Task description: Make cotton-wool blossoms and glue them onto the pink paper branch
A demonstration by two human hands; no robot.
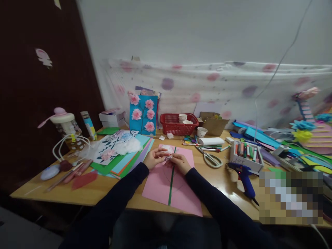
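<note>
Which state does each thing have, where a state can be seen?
Pink paper sheet with green stripe: lying flat.
Left hand: fingers bent.
Right hand: fingers bent.
Red plastic basket: holding white cups.
White rectangular marker box: open, filled.
Blue glue gun: lying unheld.
Blue flowered card: upright.

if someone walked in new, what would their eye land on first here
Probably the blue board with fluffy pink flowers, upright at the back of the table, just left of the red basket. Next, the pink sheet at the front edge, with a green strip down it and the left hand and right hand together above it. The blue glue gun to the sheet's right also stands out.
</note>
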